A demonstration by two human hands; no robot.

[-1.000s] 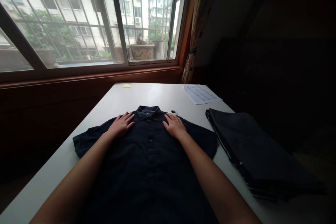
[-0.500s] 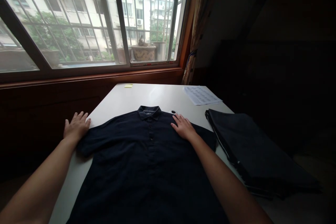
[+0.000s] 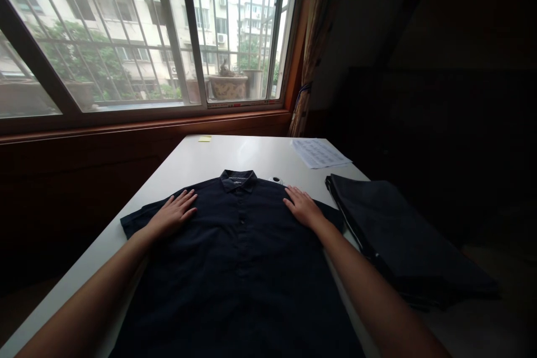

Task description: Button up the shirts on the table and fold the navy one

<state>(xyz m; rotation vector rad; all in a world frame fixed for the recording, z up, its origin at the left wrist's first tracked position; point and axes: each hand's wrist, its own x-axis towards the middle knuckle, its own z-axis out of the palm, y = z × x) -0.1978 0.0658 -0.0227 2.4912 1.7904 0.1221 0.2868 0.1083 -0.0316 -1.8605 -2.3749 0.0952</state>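
A dark navy short-sleeved shirt (image 3: pixel 239 257) lies front up on the white table (image 3: pixel 163 170), its collar pointing away from me. My left hand (image 3: pixel 174 212) rests flat on the shirt near the left shoulder, fingers stretched out. On the opposite shoulder lies my right hand (image 3: pixel 304 207), palm down with its fingers extended. Neither hand grips the cloth. The shirt's lower part runs out of the bottom of the view, and my right forearm covers some of its side.
Folded dark cloth (image 3: pixel 403 229) lies along the table's right side. Printed sheets (image 3: pixel 321 153) are at the far right corner, a yellow sticky note (image 3: pixel 205 139) at the far left. A small white object (image 3: pixel 276 180) sits just beyond the shirt's shoulder. Behind stands a barred window (image 3: pixel 138 39).
My left hand has moved right, from the left sleeve's end onto the shirt's shoulder. The left sleeve now lies straighter. My right hand has slid slightly outward on its shoulder.
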